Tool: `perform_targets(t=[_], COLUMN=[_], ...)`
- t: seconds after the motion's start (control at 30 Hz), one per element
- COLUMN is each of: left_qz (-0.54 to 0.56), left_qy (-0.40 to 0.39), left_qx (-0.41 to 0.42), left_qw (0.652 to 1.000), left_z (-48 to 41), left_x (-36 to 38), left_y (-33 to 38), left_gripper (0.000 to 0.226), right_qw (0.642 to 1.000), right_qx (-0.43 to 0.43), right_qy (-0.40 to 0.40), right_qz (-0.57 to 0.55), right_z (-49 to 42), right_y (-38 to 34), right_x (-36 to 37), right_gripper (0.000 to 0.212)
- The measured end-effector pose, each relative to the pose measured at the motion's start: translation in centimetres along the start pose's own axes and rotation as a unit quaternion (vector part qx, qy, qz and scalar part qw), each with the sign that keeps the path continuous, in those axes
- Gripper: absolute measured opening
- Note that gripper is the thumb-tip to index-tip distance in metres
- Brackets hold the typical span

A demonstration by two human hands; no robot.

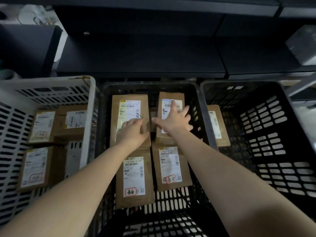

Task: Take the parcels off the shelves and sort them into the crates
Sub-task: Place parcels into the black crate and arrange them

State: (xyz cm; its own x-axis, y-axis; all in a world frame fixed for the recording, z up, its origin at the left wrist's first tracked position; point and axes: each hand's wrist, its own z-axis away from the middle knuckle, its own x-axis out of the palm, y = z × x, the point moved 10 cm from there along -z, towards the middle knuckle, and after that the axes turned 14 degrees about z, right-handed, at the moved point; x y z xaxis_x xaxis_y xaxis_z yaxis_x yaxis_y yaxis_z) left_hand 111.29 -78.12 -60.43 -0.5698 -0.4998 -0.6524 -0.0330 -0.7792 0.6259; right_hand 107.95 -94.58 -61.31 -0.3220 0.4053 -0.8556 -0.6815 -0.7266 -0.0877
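Observation:
Three crates stand side by side below me. The middle black crate (150, 85) holds several brown labelled parcels. My left hand (132, 132) rests on the near end of the far-left parcel (129, 108), fingers curled over its right edge. My right hand (174, 121) lies flat with fingers spread on the far-right parcel (171, 98). Two more parcels lie nearer me: one on the left (134, 178) and one on the right (170, 166). A small parcel (152, 112) shows in the gap between the far two.
The white crate (51, 81) at left holds three parcels (43, 125). The black crate (266, 103) at right holds one parcel (217, 125) against its left wall. Dark shelves (140, 53) run across the back; a grey box (302, 45) sits at the far right.

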Motion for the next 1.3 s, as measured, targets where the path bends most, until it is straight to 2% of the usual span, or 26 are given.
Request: perform_targets(t=[0.03, 0.1, 0.2, 0.27, 0.37, 0.47, 0.53, 0.63, 0.7, 0.77, 0.87, 1.0, 1.2, 1.3], left_qz=[-0.067, -0.116, -0.118, -0.116, -0.075, -0.015, 0.079, 0.224, 0.28, 0.316, 0.34, 0.313, 0.314, 0.301], left_qy=[-0.015, -0.067, -0.118, -0.132, -0.135, -0.121, -0.088, -0.013, 0.027, 0.033, -0.002, -0.029, 0.05, 0.048], left_qx=[0.02, 0.027, 0.007, -0.004, -0.016, -0.007, -0.017, -0.05, -0.052, -0.05, -0.063, -0.054, -0.049, -0.064], left_qw=[0.997, 0.991, 0.986, 0.984, 0.988, 0.992, 0.993, 0.973, 0.958, 0.947, 0.938, 0.948, 0.947, 0.95], left_z=[-0.2, -0.6, -1.1, -1.2, -1.8, -2.3, -2.3, -1.5, -0.8, 0.0, 1.0, 2.0, 2.3, 2.3], left_x=[0.2, 1.1, 2.3, 2.7, 2.3, 0.7, -1.0, -3.6, -4.7, -4.9, -3.8, -2.4, -3.3, -3.4], left_y=[0.0, -0.6, -1.7, -2.1, -2.2, -1.5, -1.0, -0.6, 0.1, 1.1, 2.2, 3.0, 2.3, 1.6], left_gripper=[0.061, 0.071, 0.084, 0.088, 0.084, 0.066, 0.053, 0.046, 0.042, 0.042, 0.045, 0.039, 0.03, 0.035], right_qw=[1.0, 0.999, 0.996, 0.997, 0.998, 0.994, 0.989, 0.976, 0.959, 0.944, 0.924, 0.895, 0.866, 0.849], right_qx=[0.004, 0.022, 0.051, 0.059, 0.034, -0.026, -0.062, -0.121, -0.173, -0.213, -0.249, -0.283, -0.321, -0.335], right_qy=[0.007, 0.023, 0.047, 0.026, 0.003, 0.013, 0.018, -0.016, -0.045, -0.065, -0.089, -0.099, -0.097, -0.11], right_qz=[0.014, 0.032, 0.053, 0.048, 0.052, 0.104, 0.136, 0.182, 0.219, 0.244, 0.278, 0.329, 0.371, 0.394], right_z=[-0.3, -0.8, -1.1, -1.0, -0.1, 1.3, 2.6, 4.6, 6.3, 7.8, 9.3, 10.8, 11.4, 11.9], right_y=[-0.8, -1.7, -1.5, -0.9, -0.5, -1.1, -1.4, -1.9, -2.2, -2.3, -2.0, -1.6, -2.3, -2.5], right_x=[0.1, 0.2, 0.0, 0.0, -1.2, -4.2, -6.8, -9.1, -9.1, -8.4, -7.0, -5.4, -5.6, -5.2], right_gripper=[0.111, 0.111, 0.109, 0.11, 0.109, 0.106, 0.103, 0.104, 0.107, 0.11, 0.113, 0.117, 0.117, 0.115])
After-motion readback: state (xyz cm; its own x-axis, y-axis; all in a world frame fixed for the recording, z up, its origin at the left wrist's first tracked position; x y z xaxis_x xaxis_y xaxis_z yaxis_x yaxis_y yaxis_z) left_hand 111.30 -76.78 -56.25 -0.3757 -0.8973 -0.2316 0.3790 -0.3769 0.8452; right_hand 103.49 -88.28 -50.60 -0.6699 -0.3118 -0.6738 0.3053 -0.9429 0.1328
